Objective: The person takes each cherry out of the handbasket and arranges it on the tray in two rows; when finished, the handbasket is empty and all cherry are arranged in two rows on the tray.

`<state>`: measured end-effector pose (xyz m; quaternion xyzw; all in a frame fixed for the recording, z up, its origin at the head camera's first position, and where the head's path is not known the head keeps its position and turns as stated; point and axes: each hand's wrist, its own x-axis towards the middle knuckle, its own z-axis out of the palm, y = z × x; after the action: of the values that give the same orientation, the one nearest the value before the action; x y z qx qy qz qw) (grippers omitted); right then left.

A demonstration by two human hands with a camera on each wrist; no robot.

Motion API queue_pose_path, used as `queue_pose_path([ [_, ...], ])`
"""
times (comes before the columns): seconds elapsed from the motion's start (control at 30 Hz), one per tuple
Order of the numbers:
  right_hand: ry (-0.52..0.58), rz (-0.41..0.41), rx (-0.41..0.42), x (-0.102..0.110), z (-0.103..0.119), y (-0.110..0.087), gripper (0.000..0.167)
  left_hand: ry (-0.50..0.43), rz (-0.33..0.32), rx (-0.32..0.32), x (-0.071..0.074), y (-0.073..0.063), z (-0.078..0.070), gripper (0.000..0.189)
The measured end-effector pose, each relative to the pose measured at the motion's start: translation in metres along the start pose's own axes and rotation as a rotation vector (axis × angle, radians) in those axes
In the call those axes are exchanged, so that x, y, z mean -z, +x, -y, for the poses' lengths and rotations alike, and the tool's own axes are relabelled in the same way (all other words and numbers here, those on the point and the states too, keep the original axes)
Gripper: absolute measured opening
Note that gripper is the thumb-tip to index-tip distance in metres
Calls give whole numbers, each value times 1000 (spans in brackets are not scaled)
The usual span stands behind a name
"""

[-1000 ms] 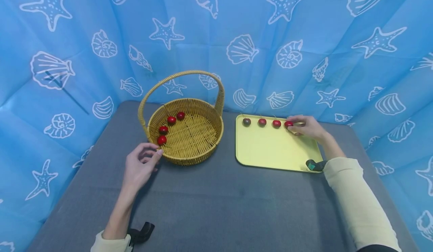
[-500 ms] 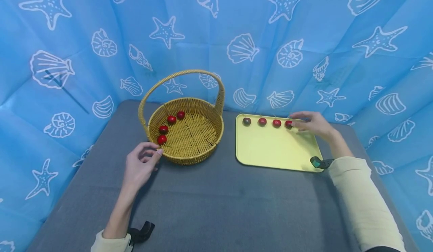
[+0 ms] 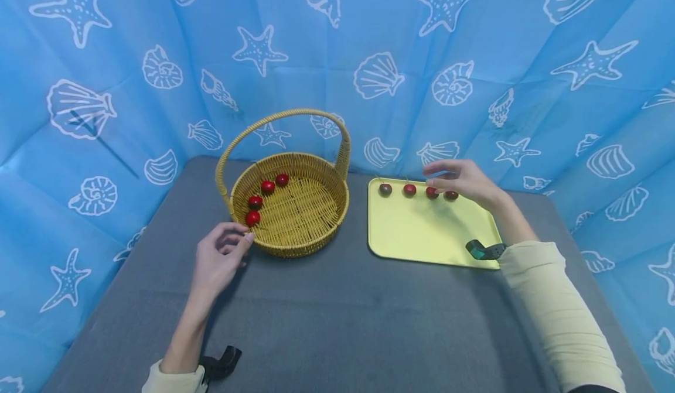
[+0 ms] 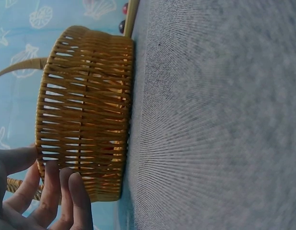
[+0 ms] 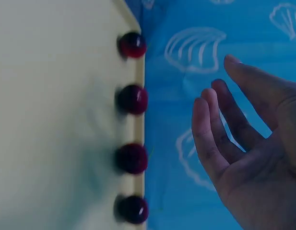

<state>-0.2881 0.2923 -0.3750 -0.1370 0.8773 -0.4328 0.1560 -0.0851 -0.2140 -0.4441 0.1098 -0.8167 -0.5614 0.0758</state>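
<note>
My left hand (image 3: 220,258) grips the near-left rim of a round wicker basket (image 3: 295,246) with an arched handle; its thumb and fingers meet the rim in the left wrist view. Several red cherries (image 3: 268,187) lie along the basket's left inside. Over the far edge of a yellow tray (image 3: 411,235) hovers my right hand (image 3: 466,182), its fingers apart and holding nothing. A row of dark red cherries (image 5: 132,99) lines that far edge, apart from the hand in the right wrist view. From the head, the fingertips partly cover one cherry (image 3: 431,192).
A grey cloth (image 3: 337,323) covers the table under basket and tray. Behind it hangs a blue curtain (image 3: 327,59) with white shell and starfish prints. The basket handle (image 3: 285,113) arches high above the basket.
My right hand has let go of the rightmost cherry, which stays on the tray, then lifted and moved left above the row. The left hand and basket have stayed put.
</note>
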Motion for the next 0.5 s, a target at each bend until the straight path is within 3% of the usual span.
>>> queue_pose_path([
  [0.23,17,45,91,-23,39,7,39,-7,5,-7,0,-1,1,32],
  [0.5,67,166,147,-53,71,20,38,-6,8,-16,1,-1,1,32],
])
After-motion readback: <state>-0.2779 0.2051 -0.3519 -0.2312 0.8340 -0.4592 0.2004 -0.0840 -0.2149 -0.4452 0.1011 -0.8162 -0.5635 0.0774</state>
